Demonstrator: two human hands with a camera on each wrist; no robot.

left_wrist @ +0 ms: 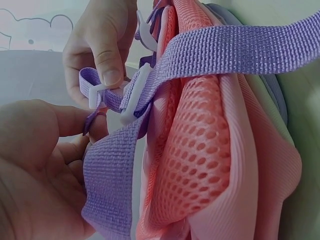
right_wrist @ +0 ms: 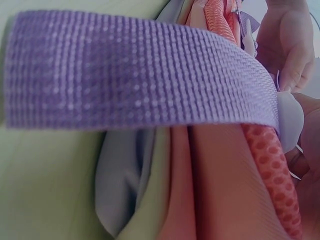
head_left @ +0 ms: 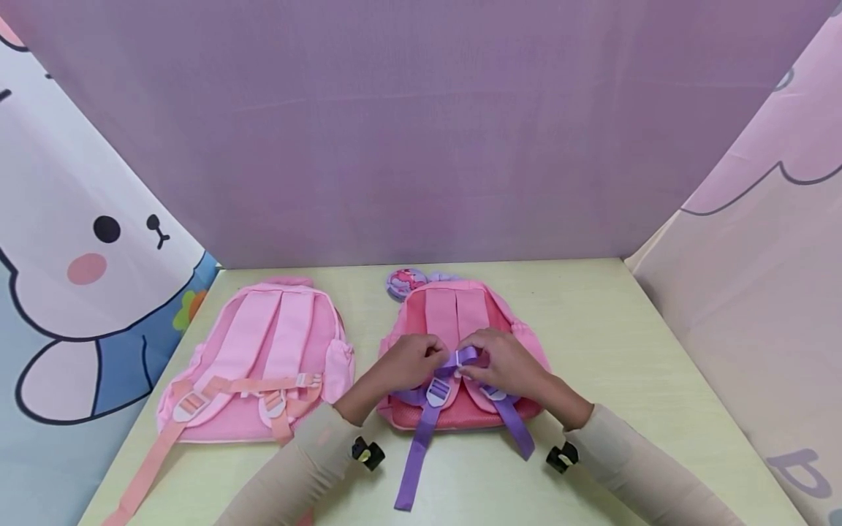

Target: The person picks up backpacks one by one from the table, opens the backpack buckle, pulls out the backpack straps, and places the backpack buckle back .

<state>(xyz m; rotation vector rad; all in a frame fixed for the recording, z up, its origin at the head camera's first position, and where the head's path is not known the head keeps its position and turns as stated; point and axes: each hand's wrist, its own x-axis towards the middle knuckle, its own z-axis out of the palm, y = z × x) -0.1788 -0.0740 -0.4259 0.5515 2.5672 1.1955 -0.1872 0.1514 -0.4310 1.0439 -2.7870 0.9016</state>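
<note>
A pink backpack [head_left: 454, 314] lies on the table with its shoulder straps up. A narrow purple chest strap [head_left: 468, 356] with a small white buckle [left_wrist: 98, 95] crosses between those straps. My right hand [head_left: 503, 361] pinches the strap at this buckle, thumb on top in the left wrist view. Its left neighbour, my left hand [head_left: 414, 361], holds the thin end of the purple strap between its fingers. Wider purple webbing [head_left: 421, 456] runs from a white adjuster [head_left: 438, 392] toward the front. In the right wrist view, webbing [right_wrist: 140, 70] covers much of the scene and partly hides both hands.
A second, paler pink backpack [head_left: 263, 329] lies to the left, its orange webbing [head_left: 151, 467] trailing toward the table's front. A round purple pouch [head_left: 406, 283] sits behind the right backpack. Purple [head_left: 421, 131] and printed panels enclose the pale table [head_left: 618, 380] at the back and sides.
</note>
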